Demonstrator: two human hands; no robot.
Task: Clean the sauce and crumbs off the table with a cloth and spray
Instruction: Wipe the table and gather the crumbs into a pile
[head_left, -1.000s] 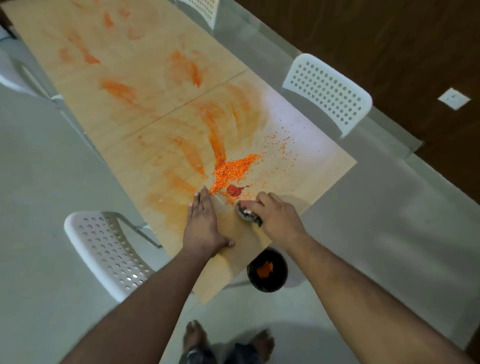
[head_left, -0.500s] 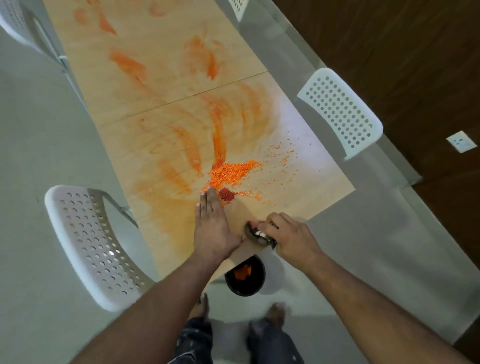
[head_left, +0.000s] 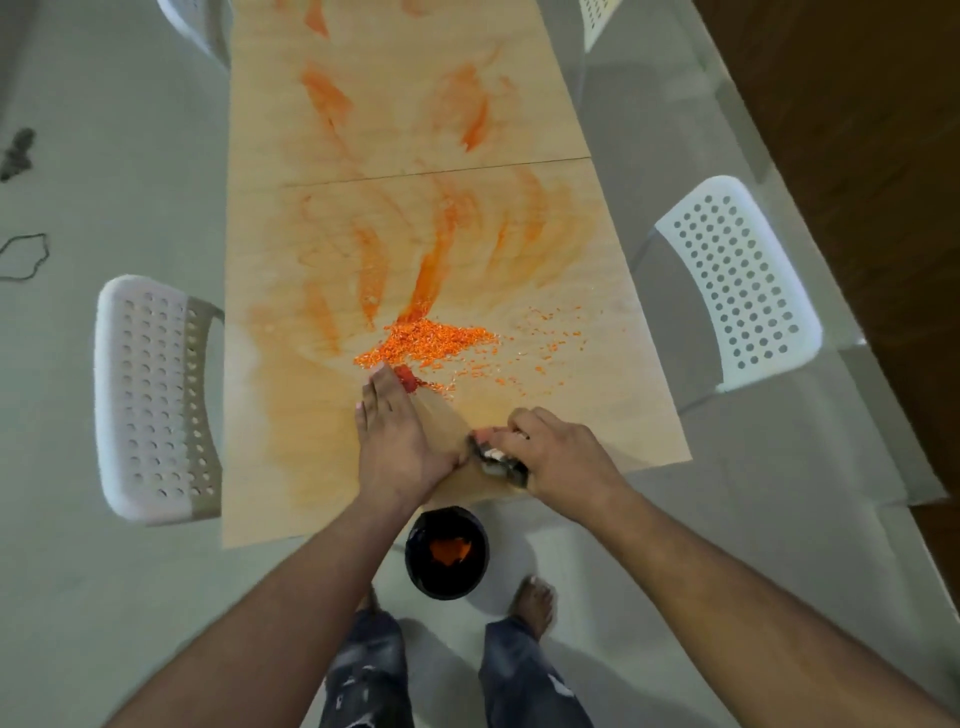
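- Clearly unfinished: crumbs (head_left: 426, 340) and sauce smears (head_left: 431, 260) cover the desk (head_left: 597, 415).
- Left hand (head_left: 397, 441) flat beside crumbs; right hand (head_left: 550, 457) grips a small dark object (head_left: 498, 460); bucket (head_left: 447, 553) waits below.

Right hand's object (head_left: 500, 460): small, blurred, mostly covered by the right hand (head_left: 558, 457) (possibly a cloth).
Far chairs (head_left: 597, 21): cropped by the top edge.

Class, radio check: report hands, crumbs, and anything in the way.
Left hand flat on table, fingertips by crumb pile. Right hand grips dark cloth at table edge. Black bin below; nothing blocking.
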